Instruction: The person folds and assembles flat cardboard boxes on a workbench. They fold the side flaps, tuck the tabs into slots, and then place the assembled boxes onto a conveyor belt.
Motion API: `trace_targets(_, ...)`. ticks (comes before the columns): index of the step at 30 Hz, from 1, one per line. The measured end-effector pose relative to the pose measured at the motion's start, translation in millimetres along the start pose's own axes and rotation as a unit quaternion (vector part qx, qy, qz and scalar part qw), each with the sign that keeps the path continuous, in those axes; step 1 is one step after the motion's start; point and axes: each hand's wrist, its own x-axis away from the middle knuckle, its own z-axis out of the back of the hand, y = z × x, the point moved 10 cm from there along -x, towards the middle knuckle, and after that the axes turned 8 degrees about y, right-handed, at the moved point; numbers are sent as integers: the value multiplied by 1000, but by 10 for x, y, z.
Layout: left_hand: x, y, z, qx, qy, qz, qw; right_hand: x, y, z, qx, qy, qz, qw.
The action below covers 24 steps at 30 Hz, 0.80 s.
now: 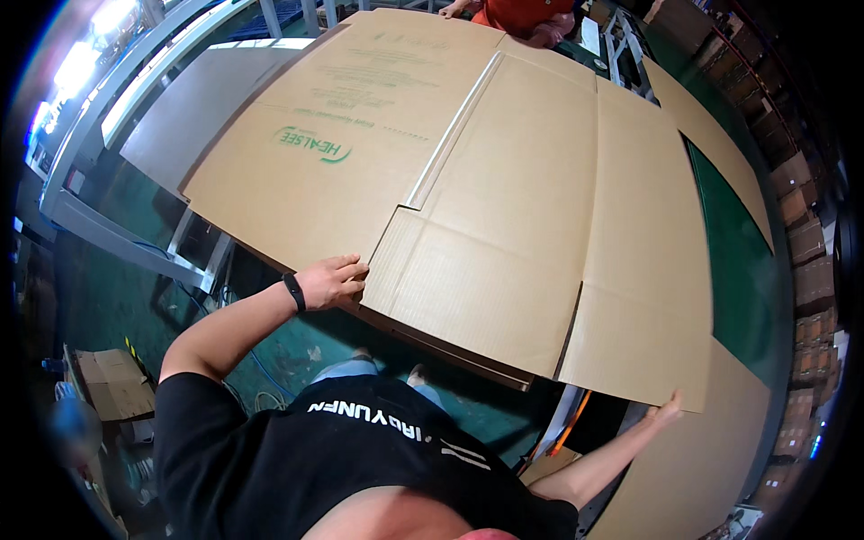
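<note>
Bright lamps (76,72) glare at the upper left of the frame; pale metal rails (126,243) stand below; a blue cable (263,367) crosses the green floor (317,340) at lower left, near a cardboard box (115,382); brown boxes (813,281) line the right edge.

Green print (310,144) and a logo mark your cardboard (360,171); white lettering (364,420) crosses your black shirt (297,459), upside down!

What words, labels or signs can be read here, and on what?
I leave wording uncopied, but print shows on two things.
Cardboard: a green logo with large, legible lettering.
Cardboard: fainter green lines above, too small to read.
Shirt: bold white lettering, upside down from here.
</note>
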Motion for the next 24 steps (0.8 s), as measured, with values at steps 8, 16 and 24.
trace_targets(8, 136, 53, 71, 82, 120, -54, 988, 3669, -1733, -1912, 73, -352, 411, 838)
trace_targets(16, 117, -1, 143, 138, 172, -61, 974, 6109, 738, -2660, 248, -642, 528, 498)
trace_targets(24, 151, -92, 200, 200, 218, -33, 955, 6175, 693, -2773, 264, -664, 514, 474)
